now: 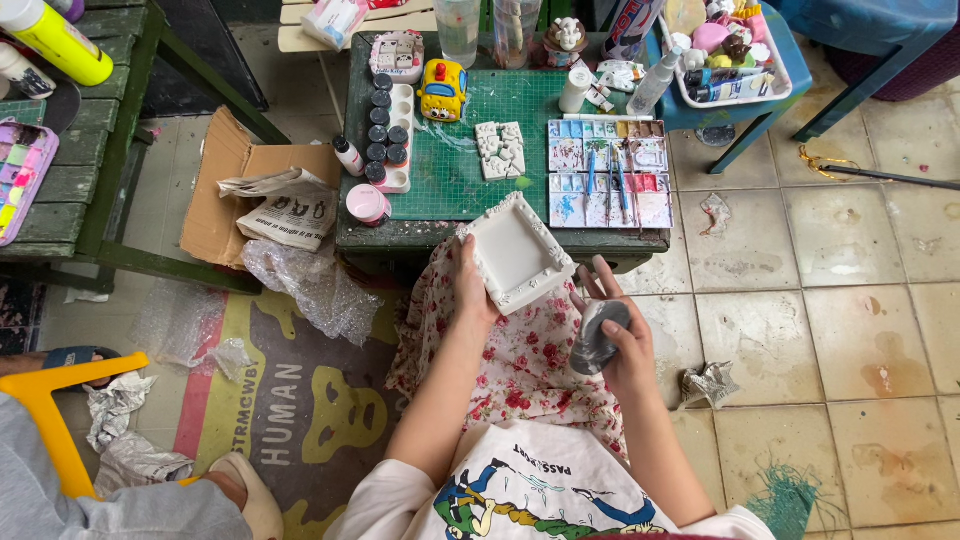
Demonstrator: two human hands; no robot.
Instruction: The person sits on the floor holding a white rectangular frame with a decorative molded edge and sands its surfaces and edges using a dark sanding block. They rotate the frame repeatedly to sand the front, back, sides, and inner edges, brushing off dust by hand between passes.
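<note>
A white square frame (515,252) is held tilted at its left edge by the left hand (472,290), fingers closed on it, above the lap and against the table's near edge. A grey rounded piece (597,335) is gripped in the right hand (625,345), fingers wrapped around it; what it is cannot be told. Beyond, a green cutting mat (465,150) is laid on a dark green table (400,238), with a paint palette (610,172) and small paint pots (385,135). Stained floor tiles (840,300) are seen at the right. A cardboard box (225,190) is partly hidden by newspaper.
</note>
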